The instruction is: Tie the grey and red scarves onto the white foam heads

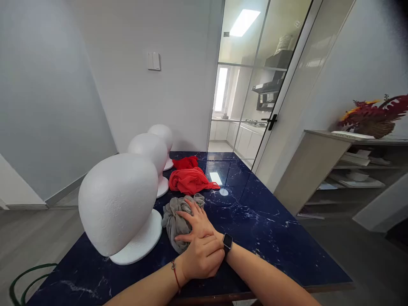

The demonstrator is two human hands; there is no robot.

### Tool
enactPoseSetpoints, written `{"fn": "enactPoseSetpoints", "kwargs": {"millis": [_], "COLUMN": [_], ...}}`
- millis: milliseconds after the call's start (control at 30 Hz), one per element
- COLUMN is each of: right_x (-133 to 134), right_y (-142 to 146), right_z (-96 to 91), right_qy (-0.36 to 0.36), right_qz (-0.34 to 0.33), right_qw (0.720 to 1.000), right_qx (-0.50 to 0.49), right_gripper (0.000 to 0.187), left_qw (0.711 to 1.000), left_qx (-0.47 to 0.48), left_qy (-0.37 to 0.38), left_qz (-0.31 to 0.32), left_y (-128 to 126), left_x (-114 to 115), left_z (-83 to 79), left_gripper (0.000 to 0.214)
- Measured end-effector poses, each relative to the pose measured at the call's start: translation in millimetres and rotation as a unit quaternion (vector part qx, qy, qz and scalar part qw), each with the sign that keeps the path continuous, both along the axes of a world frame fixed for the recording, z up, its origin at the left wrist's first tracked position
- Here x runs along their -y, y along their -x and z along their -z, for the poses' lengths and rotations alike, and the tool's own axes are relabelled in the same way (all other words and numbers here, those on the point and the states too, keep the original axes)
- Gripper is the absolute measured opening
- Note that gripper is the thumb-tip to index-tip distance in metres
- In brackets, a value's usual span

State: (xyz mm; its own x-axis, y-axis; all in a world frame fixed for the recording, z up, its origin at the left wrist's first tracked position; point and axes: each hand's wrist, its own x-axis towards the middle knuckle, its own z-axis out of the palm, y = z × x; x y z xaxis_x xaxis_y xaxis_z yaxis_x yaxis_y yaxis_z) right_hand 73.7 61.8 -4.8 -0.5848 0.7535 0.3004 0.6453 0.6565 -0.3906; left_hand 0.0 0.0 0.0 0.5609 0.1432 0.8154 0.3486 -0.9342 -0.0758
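Reference landmark: the nearest foam head [119,199], standing on the dark blue tabletop [251,221].

Position. The gray cloth [174,229] lies on the tabletop to the right of the landmark, just beside its base; whether cloth and base touch cannot be told. The red cloth [189,180] and the second red cloth [185,162] lie to the right of the landmark and farther back. The middle foam head [148,148] and the far foam head [160,132] stand behind the landmark.

Hand state. The right hand [199,221] is spread palm down on the gray cloth, fingers apart, not gathering it. The left hand [204,258] is clenched against the right wrist, beside the watch [227,241]; whether it grips the strap or the wrist cannot be told.

Step in hand. Judged from this posture, contact with the gray cloth is made and no lift has begun. Picking it up would call for releasing the right wrist, then closing fingers on a fold.

Orientation. The gray cloth is bunched, so its long axis is weakly defined; the visible mass runs roughly from front to back alongside the landmark. A curled portion sits at its far end, pointing away from the landmark.
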Motion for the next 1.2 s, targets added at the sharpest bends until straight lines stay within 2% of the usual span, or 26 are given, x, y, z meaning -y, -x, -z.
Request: {"fn": "enactPoseSetpoints", "kwargs": {"millis": [100,167,300,367,433,467,500,533,600,633,667,700,767,833,900,1000,1133,1200], "right_x": [-1.4,-5.4,-19.2,-31.6,-48.7,-58.3,-68.1,-77.7,-94.2,-100.8,-106.2,-110.4,-116.2,-119.5,-121.0,-121.2,-121.5,-122.7], "right_y": [4.2,1.5,-19.9,-38.9,-61.3,-72.7,-83.6,-93.8,-111.1,-118.2,-124.3,-129.8,-139.2,-147.4,-154.7,-163.1,-169.6,-171.3], "right_z": [4.1,4.3,-0.6,-3.7,-5.7,-5.9,-5.4,-4.2,-0.1,2.6,5.5,8.5,13.9,18.2,21.5,24.3,26.2,27.4], "right_qy": [0.003,0.017,0.052,0.064,0.064,0.058,0.047,0.033,0.006,-0.005,-0.013,-0.019,-0.025,-0.029,-0.032,-0.046,-0.062,-0.059], "right_qz": [0.014,0.010,-0.014,0.002,0.065,0.116,0.176,0.236,0.329,0.359,0.381,0.397,0.431,0.464,0.492,0.528,0.551,0.554], "right_qw": [1.000,1.000,0.987,0.968,0.939,0.917,0.887,0.850,0.777,0.749,0.730,0.717,0.695,0.676,0.663,0.652,0.652,0.658], "right_qx": [0.007,-0.019,-0.152,-0.241,-0.331,-0.377,-0.425,-0.470,-0.536,-0.556,-0.568,-0.573,-0.575,-0.572,-0.563,-0.542,-0.517,-0.507], "right_gripper": [0.060,0.048,0.034,0.032,0.030,0.029,0.029,0.029,0.032,0.033,0.033,0.034,0.034,0.034,0.033,0.035,0.037,0.037], "left_qw": [1.000,0.999,0.995,0.991,0.975,0.958,0.927,0.880,0.741,0.691,0.663,0.653,0.670,0.686,0.686,0.670,0.630,0.627], "left_qx": [-0.006,-0.011,-0.029,0.024,0.118,0.174,0.223,0.276,0.375,0.397,0.407,0.410,0.390,0.377,0.381,0.406,0.464,0.479], "left_qy": [-0.031,-0.051,-0.052,-0.017,0.022,0.042,0.085,0.123,0.202,0.238,0.272,0.301,0.334,0.361,0.409,0.469,0.456,0.448], "left_qz": [-0.004,-0.012,-0.076,-0.133,-0.189,-0.226,-0.288,-0.366,-0.520,-0.556,-0.566,-0.561,-0.536,-0.507,-0.466,-0.408,-0.425,-0.421], "left_y": [1.6,3.8,15.3,29.0,49.8,62.7,76.7,91.3,119.9,132.6,143.7,152.9,165.2,170.7,172.0,171.0,164.4,155.8], "left_x": [-1.3,-1.6,12.1,28.8,49.1,59.1,68.1,75.5,84.0,84.8,83.5,80.4,70.4,58.9,49.1,40.1,37.4,39.5], "left_z": [-3.8,-12.5,-35.4,-37.9,-28.5,-19.9,-9.8,0.7,18.0,22.9,24.9,24.0,15.3,2.7,-8.4,-17.9,-25.5,-30.4], "left_gripper": [0.019,0.020,0.021,0.021,0.021,0.020,0.020,0.019,0.015,0.011,0.016,0.032,0.062,0.079,0.084,0.086,0.094,0.092]}}
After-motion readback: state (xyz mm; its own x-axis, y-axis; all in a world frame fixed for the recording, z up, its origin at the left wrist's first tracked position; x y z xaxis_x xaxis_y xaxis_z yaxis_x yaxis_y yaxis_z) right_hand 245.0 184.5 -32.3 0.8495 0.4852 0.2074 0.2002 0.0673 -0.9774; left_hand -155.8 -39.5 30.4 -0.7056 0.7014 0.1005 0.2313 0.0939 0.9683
